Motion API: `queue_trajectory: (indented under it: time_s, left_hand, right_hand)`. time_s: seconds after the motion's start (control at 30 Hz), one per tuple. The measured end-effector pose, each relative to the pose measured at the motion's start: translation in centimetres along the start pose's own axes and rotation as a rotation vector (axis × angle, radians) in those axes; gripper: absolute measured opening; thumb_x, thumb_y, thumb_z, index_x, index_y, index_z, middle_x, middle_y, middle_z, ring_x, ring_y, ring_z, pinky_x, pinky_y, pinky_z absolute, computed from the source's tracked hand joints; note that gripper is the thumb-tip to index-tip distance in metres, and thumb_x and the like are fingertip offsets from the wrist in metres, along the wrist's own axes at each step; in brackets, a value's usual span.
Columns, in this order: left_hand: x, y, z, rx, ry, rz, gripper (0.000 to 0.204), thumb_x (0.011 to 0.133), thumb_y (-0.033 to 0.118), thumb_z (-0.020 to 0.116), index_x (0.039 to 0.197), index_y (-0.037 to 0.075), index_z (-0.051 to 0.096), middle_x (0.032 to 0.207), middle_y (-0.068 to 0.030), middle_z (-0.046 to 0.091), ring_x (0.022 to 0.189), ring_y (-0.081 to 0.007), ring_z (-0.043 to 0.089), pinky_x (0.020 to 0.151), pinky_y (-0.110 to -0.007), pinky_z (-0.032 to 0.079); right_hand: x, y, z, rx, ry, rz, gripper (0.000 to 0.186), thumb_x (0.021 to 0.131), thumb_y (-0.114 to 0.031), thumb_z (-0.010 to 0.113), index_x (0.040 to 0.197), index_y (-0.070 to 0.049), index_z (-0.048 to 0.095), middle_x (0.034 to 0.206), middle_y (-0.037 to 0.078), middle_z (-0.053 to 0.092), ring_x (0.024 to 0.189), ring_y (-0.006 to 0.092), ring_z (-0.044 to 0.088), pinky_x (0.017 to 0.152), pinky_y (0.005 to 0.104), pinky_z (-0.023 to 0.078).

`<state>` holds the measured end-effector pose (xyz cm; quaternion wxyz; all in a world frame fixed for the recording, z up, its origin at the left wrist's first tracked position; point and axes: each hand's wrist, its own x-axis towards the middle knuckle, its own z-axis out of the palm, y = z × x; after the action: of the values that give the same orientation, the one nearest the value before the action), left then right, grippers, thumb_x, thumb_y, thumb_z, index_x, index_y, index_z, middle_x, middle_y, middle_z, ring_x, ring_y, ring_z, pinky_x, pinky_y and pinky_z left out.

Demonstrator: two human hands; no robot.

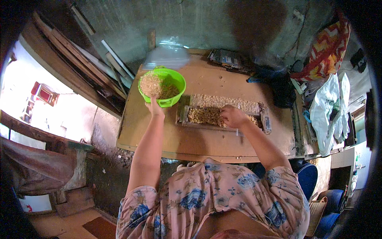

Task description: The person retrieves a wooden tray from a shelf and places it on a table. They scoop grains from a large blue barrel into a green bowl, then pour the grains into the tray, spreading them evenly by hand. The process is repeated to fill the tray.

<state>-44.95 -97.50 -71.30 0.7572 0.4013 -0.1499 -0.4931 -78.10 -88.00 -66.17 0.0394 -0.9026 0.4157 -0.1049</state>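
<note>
My left hand [154, 107] grips the near rim of a bright green plastic bowl [181, 85] over the table's left part. Inside the bowl lie a pale, crumbly heap [151, 84] and a darker brown mass. To the right, a shallow rectangular wooden frame [183, 113] rests on the table. Brown crumbly mix [205, 116] fills its front part, and a paler grainy layer [223, 102] runs along the back. My right hand [232, 116] reaches down into the brown mix with its fingers bent together; their tips are hidden.
Beneath everything is a brown wooden table [151, 137]. A dark stack of flat things [227, 59] lies at its back edge, with dark bags [283, 89] at the back right. White plastic bags [328, 113] hang on the right. Long boards [75, 55] lean at the left.
</note>
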Motion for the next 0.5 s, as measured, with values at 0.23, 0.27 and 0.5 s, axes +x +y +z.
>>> queue_trajectory:
  time_s: [0.23,0.27,0.5]
  left_hand:
    - [1.7,0.0,2.0,0.197,0.000,-0.257,0.070,0.075,0.036,0.057,0.130,0.012,0.021,0.126,-0.0113,0.036,0.109,-0.0265,0.043,0.084,-0.046,0.040]
    - [2.6,0.0,1.4,0.222,-0.005,-0.259,0.070,0.075,0.037,0.056,0.130,0.011,0.021,0.126,-0.0108,0.036,0.109,-0.0262,0.043,0.084,-0.045,0.040]
    - [1.1,0.3,1.4,0.469,0.103,-0.248,0.055,0.079,0.033,0.054,0.124,0.006,0.036,0.111,-0.0103,0.050,0.098,-0.0228,0.050,0.079,-0.036,0.042]
  right_hand:
    - [5.3,-3.0,3.3,0.119,0.192,-0.211,0.017,0.074,-0.014,0.052,0.087,-0.007,0.061,0.093,0.008,0.057,0.091,0.0276,0.053,0.078,0.0371,0.047]
    - [6.5,-4.4,2.9,0.094,0.101,-0.243,0.017,0.074,-0.014,0.052,0.087,-0.007,0.061,0.095,0.007,0.057,0.093,0.0269,0.052,0.079,0.0368,0.046]
    - [8.1,-6.2,2.1,0.006,-0.097,-0.260,0.019,0.072,-0.011,0.053,0.089,-0.009,0.061,0.100,0.004,0.055,0.100,0.0259,0.049,0.081,0.0361,0.046]
